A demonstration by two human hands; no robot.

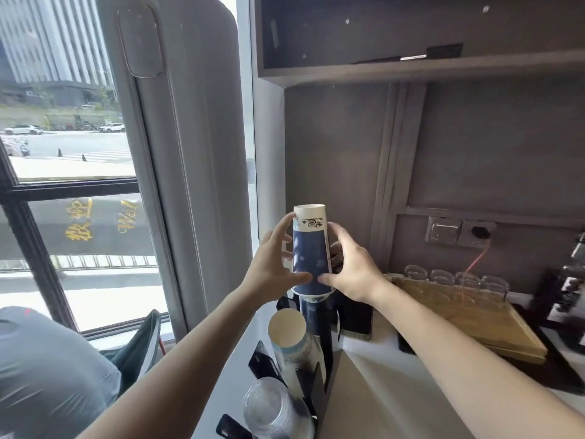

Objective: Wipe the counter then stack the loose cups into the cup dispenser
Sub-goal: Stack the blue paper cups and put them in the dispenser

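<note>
An upside-down blue paper cup (310,248) with a white base band sits on top of the dark blue cup stack (315,324) in the black cup dispenser (262,362). My left hand (272,264) grips the cup from the left and my right hand (351,267) from the right, thumbs meeting near its rim. A second dispenser slot holds a stack of white paper cups (289,337). A third slot holds a stack of clear plastic cups (272,410) nearest me.
The white counter (380,384) runs to the right, with a wooden tray (474,321) carrying several upturned glasses (443,278). A dark box (356,318) stands behind the dispenser. A coffee machine (569,296) sits at far right. Wall sockets (459,231) are above the tray.
</note>
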